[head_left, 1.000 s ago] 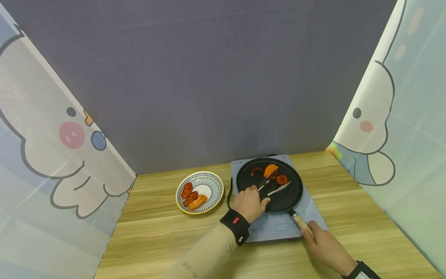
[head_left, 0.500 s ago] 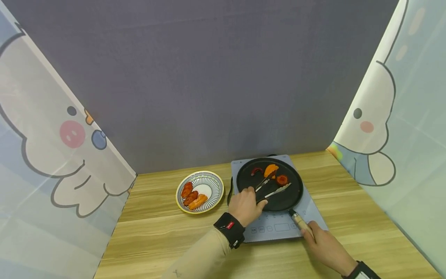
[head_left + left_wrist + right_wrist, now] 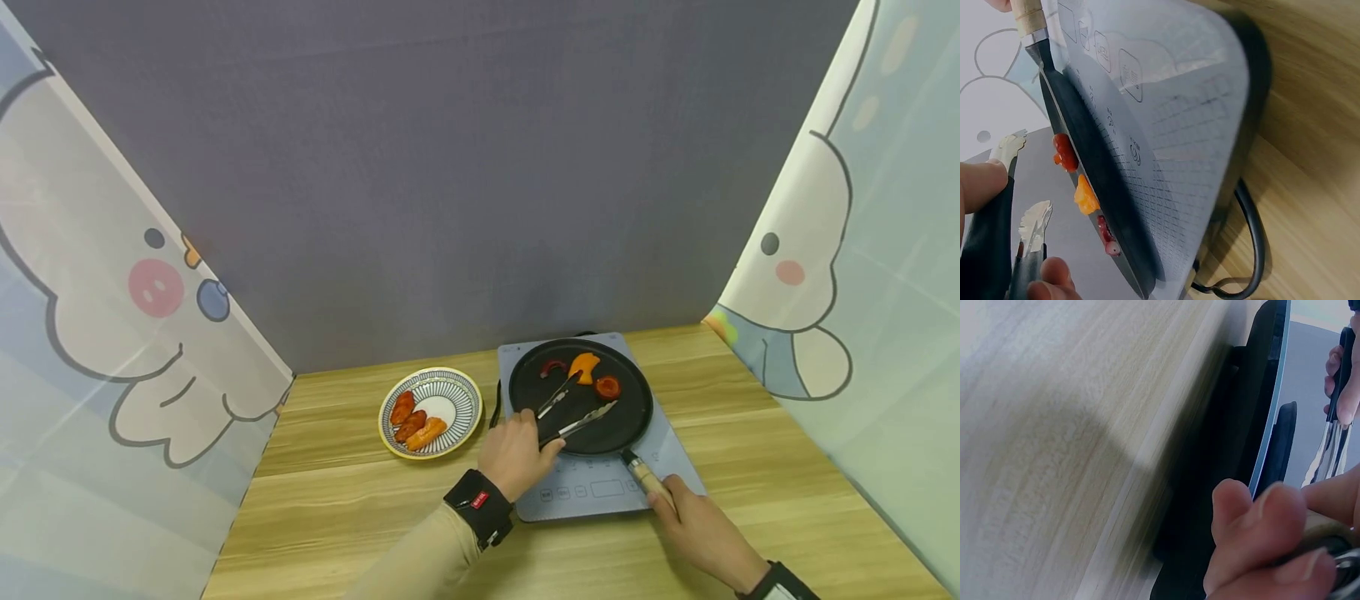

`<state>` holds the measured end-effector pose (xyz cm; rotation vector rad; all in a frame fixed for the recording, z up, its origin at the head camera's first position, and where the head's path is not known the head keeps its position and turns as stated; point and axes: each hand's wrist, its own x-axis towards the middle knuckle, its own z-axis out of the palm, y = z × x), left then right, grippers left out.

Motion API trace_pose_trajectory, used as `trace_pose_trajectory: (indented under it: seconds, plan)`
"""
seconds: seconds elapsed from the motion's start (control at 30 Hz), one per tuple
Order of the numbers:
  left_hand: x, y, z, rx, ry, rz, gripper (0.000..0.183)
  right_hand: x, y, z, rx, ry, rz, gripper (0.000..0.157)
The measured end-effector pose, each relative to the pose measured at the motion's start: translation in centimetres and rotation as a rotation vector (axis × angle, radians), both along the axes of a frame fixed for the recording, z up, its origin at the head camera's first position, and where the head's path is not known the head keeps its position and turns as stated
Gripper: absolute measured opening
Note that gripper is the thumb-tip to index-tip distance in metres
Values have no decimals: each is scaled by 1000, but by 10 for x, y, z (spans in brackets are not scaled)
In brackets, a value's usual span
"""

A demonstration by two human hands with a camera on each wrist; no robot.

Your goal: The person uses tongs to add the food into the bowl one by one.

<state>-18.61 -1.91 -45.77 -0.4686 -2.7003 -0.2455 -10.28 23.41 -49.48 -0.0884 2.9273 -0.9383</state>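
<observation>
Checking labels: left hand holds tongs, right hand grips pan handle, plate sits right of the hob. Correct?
The plate is left of the hob, not right; the head view shows it. The left hand holds tongs and the right hand grips the pan handle.

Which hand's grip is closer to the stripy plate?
Left. The left grip, holding the tongs, is right of the plate; the right grip, around the pan handle, is farther right.

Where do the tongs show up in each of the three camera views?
Head: the tongs are just right of centre, lower half, in the left hand.
Left wrist: tongs at lower left.
Right wrist: tongs at upper right.
Shared landmark: wooden handle of the pan.
</observation>
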Motion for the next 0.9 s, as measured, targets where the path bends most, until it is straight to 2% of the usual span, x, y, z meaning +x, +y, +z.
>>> trace_pose_trajectory:
  seconds: [0.17,0.37,0.6,0.9]
  plan:
    - [5,-9,-1,24,6,7,54,0,0,0,5,5,-4,26]
    - [9,-23,-1,14,-39,25,60,0,0,0,3,-6,-9,24]
    - [10,-41,0,39,-31,28,58,0,-1,0,-2,-30,-10,24]
    - [13,-58,2,87,-70,55,56,0,-1,2,-7,-31,-14,25]
